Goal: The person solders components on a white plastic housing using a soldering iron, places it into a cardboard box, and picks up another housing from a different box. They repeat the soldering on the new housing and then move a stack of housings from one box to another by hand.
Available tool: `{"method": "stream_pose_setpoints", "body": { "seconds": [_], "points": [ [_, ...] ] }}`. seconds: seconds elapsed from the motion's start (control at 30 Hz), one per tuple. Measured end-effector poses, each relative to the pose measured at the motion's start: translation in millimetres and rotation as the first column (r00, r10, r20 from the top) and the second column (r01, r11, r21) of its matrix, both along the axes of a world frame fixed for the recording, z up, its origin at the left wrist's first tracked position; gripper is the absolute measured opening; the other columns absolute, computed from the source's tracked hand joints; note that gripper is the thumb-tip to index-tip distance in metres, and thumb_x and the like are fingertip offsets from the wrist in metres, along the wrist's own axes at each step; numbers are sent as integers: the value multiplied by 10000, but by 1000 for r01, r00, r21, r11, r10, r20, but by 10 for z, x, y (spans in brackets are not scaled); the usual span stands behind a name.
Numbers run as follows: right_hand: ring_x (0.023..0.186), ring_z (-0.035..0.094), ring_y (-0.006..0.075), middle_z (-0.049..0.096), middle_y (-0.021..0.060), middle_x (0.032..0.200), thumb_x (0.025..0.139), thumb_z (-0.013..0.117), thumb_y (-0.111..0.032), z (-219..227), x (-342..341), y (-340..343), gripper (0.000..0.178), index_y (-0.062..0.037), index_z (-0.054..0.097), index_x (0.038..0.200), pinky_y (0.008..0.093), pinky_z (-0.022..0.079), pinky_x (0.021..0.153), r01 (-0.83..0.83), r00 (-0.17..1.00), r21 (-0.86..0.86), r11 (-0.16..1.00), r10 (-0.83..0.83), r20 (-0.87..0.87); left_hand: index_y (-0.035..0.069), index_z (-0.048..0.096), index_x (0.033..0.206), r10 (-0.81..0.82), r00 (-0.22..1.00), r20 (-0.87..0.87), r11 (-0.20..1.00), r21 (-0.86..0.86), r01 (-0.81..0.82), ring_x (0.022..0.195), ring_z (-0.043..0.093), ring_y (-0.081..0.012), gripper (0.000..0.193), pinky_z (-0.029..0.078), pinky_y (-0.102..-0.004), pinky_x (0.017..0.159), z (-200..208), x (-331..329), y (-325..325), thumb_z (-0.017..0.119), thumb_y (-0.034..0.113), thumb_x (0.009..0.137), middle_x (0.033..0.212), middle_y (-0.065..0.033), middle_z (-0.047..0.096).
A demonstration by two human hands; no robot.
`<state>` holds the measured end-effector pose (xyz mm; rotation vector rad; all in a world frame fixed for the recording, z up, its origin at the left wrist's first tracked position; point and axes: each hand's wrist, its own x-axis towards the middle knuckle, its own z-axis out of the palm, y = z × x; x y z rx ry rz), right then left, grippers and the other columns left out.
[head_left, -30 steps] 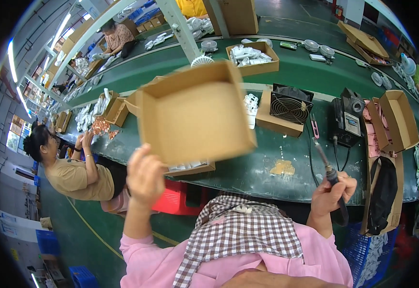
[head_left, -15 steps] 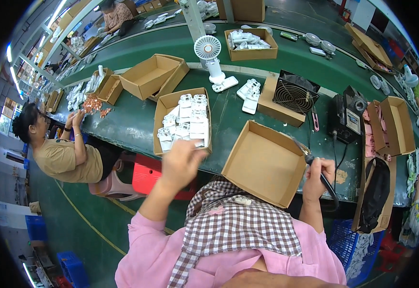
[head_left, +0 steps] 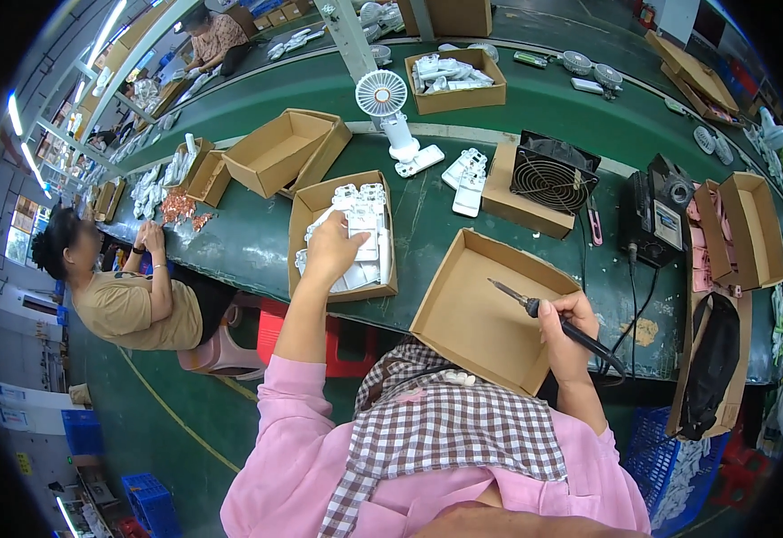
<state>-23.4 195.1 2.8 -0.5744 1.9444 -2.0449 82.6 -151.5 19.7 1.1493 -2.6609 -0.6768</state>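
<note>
My left hand (head_left: 331,248) is over a cardboard box (head_left: 297,231) filled with white plastic housings (head_left: 369,208). Its thumb and fingers are apart and touch the housings; the fingertips are partly hidden among them. My right hand (head_left: 571,330) is closed around the dark handle of a soldering iron (head_left: 530,306). The iron's metal tip points left, above a shallow cardboard tray (head_left: 463,300) in front of me. Nothing lies in the visible part of that tray.
A white handheld fan (head_left: 391,117) stands behind the box, near several loose housings (head_left: 468,184). Right of them are a black fan unit (head_left: 553,170) and a black soldering station (head_left: 656,215) with its cable. A co-worker (head_left: 131,296) sits at the left by copper-coloured pieces (head_left: 178,208).
My left hand has moved forward into the box of housings. The soldering iron has shifted left in my right hand, bringing its tip over the tray.
</note>
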Motion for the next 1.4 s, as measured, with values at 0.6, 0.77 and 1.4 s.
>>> {"method": "stream_pose_setpoints", "body": {
  "seconds": [0.6, 0.77, 1.4],
  "points": [
    [580, 459, 13, 555, -7, 685, 860, 642, -80, 12, -44, -34, 168, -41, 490, 798, 174, 359, 521, -41, 996, -31, 999, 44, 73, -17, 454, 1275, -243, 969, 45, 942, 249, 225, 794, 595, -161, 771, 467, -280, 716, -146, -440, -691, 837, 193, 639, 886, -102, 632],
    [575, 460, 13, 551, -8, 681, 862, 638, -78, -48, -69, 25, 167, -40, 489, 798, 171, 360, 520, -25, 997, -35, 999, 28, 78, 30, 456, 1198, -158, 987, -2, 973, 171, 156, 930, 604, -270, 725, 459, -354, 826, 56, -406, -276, 847, 188, 608, 913, -151, 610],
    [480, 455, 36, 514, 7, 631, 867, 595, -52, -31, -46, -2, 150, -55, 465, 795, 173, 359, 450, 13, 999, -90, 996, -10, 38, -37, 302, 1362, -147, 974, 170, 983, 134, 125, 1197, 438, -404, 798, 352, -409, 1021, -71, -108, -713, 674, 359, 776, 1355, -273, 357]
  ]
}}
